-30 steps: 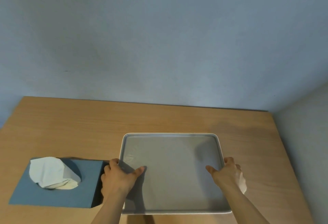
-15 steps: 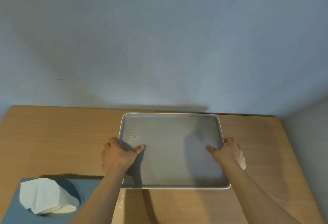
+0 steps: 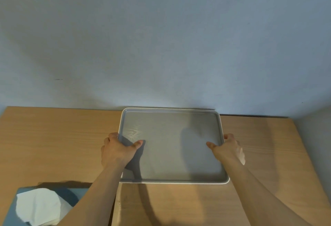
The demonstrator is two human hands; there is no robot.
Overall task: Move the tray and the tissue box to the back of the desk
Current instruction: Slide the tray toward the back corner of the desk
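A grey rectangular tray (image 3: 172, 118) with a pale rim lies at the back of the wooden desk, its far edge up against the wall. My left hand (image 3: 118, 149) grips its left rim, thumb on the inside. My right hand (image 3: 226, 149) grips the right rim the same way. A blue tissue box (image 3: 71, 194) with a white tissue (image 3: 39, 206) sticking out sits at the front left corner, partly hidden by my left forearm and cut off by the frame.
The wooden desk (image 3: 53, 145) meets a blue-grey wall (image 3: 161, 46) at the back. Its right edge (image 3: 308, 154) runs along a grey side wall.
Both hands have pushed the tray away from me until its far edge reached the wall. The tissue box has stayed in place and now shows lower in view.
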